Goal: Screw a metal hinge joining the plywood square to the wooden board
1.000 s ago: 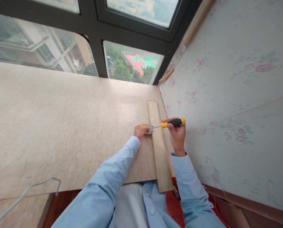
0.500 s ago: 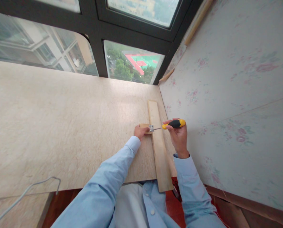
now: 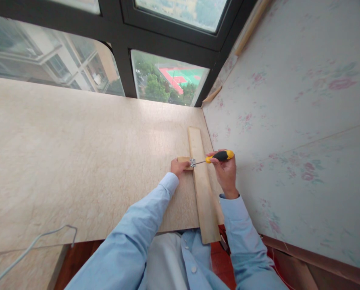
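Note:
A yellow and black screwdriver (image 3: pixel 222 156) is gripped in my right hand (image 3: pixel 226 173), tilted with its handle up to the right. Its tip meets a small metal hinge (image 3: pixel 192 162), where a short wooden block (image 3: pixel 183 160) joins a long wooden board (image 3: pixel 204 189). My left hand (image 3: pixel 179 167) pinches the short block just left of the hinge, thumb on top. The long board lies on the sill, and its near end sticks out past the front edge. Fingers under the block are hidden.
The pale marble-patterned sill (image 3: pixel 77 161) stretches left. Close on the right rises a flower-papered wall (image 3: pixel 288 121). A dark window frame (image 3: pixel 167 36) stands behind. At lower left a bent grey wire (image 3: pixel 37 241) crosses the sill's edge.
The screwdriver handle and my right hand have shifted very slightly left and up. My left hand, the block and the board stay in place.

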The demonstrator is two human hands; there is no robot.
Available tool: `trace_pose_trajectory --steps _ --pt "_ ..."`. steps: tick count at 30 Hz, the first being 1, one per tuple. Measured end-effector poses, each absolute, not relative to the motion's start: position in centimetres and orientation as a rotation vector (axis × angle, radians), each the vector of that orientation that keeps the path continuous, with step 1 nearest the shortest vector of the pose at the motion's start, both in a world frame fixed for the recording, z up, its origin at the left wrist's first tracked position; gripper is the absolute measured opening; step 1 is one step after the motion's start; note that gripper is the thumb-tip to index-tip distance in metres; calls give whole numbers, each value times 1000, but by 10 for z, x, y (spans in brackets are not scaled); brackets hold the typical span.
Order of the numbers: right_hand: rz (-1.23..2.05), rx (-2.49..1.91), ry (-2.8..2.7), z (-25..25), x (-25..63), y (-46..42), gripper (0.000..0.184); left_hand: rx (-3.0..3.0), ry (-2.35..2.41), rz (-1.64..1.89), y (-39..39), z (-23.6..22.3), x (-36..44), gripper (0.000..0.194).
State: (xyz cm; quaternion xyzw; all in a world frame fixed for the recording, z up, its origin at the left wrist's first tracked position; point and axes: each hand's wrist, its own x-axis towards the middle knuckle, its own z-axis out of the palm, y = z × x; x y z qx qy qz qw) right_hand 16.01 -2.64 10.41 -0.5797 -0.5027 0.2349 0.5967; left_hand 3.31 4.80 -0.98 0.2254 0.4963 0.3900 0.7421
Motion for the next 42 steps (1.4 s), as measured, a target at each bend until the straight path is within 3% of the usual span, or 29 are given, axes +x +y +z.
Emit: trace_pose_trajectory --steps 12,22,31,35,39,42 --pt "542 -1417 -1101 105 162 -23 44 502 1091 840 48 -11 34 27" --pt "743 -1392 -1104 107 170 -23 62 520 1114 846 48 -12 34 28" --pt "214 -1762 -1237 112 162 -15 46 535 1119 846 47 -11 33 29" --pt "512 -1520 -1217 106 161 -9 42 518 1109 844 48 -12 33 26" --pt "815 -1316 -1170 106 161 -12 59 503 1087 839 48 -10 33 25" --pt "860 -1311 -1168 107 164 -15 57 507 1091 834 48 -9 33 25"
